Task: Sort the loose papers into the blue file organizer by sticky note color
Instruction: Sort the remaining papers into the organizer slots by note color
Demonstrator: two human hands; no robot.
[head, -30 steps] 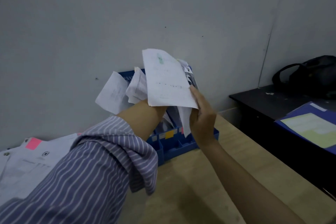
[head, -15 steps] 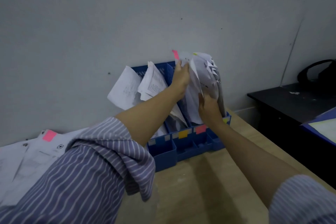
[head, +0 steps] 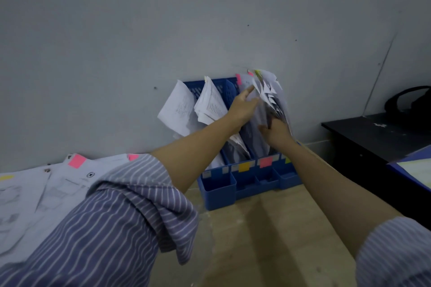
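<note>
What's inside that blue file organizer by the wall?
The blue file organizer holds upright white papers, some with pink tabs on top. The left hand and right hand cover the right-hand slots; its front trays look empty.

Dim, cool, bluish illumination throughout; no light source is in frame and no glare appears. The grey wall (head: 140, 30) darkens towards the upper corners, indicating vignetting. Soft shadows lie on the wooden tabletop (head: 268, 228) beneath the forearms. Wide-angle distortion bows the wall seam at upper right. Motion blur smears the fanned papers (head: 270, 93) and the striped sleeve (head: 105, 228); fine print is illegible.
</note>
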